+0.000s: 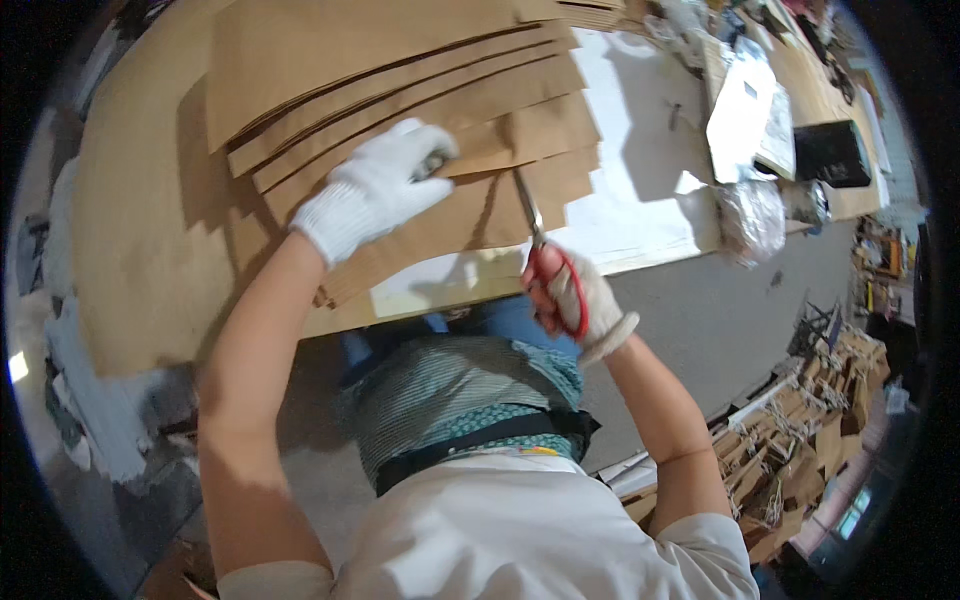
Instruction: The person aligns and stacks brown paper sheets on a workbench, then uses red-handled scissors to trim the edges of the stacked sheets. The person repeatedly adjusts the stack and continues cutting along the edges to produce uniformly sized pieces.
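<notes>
My right hand point(572, 297), in a pale glove with bare fingertips showing, grips red-handled scissors point(536, 222). Their metal blades point away from me and meet the edge of a brown paper sheet point(490, 145). My left hand point(385, 180) wears a white knitted glove with greyish fingertips. It is over the left part of the paper, its fingers half curled and the thumb apart from them. Beneath and beyond lies a stack of brown kraft paper pieces point(390, 40), layered in overlapping steps on the table point(140, 210).
A white sheet point(630, 150) covers the table right of the stack. Beyond it are a clear plastic-wrapped bundle point(752, 220) and a black box point(832, 155). Brown paper bags with white cord handles point(790, 460) are piled at the lower right, past the grey floor point(700, 300).
</notes>
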Demonstrator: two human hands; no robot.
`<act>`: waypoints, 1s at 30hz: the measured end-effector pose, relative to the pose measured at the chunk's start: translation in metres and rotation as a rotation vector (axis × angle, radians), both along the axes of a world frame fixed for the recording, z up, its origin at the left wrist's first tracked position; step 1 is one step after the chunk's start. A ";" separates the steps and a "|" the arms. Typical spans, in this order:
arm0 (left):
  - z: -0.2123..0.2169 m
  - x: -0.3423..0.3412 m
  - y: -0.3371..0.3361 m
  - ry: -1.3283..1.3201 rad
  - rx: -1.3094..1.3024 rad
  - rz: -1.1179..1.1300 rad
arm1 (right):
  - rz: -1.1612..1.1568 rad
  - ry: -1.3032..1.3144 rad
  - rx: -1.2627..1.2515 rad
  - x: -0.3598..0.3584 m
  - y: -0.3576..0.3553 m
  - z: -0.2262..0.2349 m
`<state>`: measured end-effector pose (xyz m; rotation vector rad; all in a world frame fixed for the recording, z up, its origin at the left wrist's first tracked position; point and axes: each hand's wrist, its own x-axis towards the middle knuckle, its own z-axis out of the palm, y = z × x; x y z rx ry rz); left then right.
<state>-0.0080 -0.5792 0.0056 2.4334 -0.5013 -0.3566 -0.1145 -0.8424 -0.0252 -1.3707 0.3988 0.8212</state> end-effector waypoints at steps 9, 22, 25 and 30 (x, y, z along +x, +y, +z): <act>0.008 0.017 0.012 0.126 -0.033 -0.113 | 0.524 -0.040 0.026 -0.029 0.140 0.009; 0.030 0.018 -0.007 -0.400 0.341 0.185 | 0.013 0.110 0.407 -0.011 0.040 0.039; -0.002 -0.007 -0.010 -0.308 0.192 -0.051 | -0.043 0.151 0.480 -0.004 0.028 0.041; 0.003 -0.023 -0.036 -0.285 0.279 0.092 | 0.029 0.224 0.513 0.016 0.019 0.024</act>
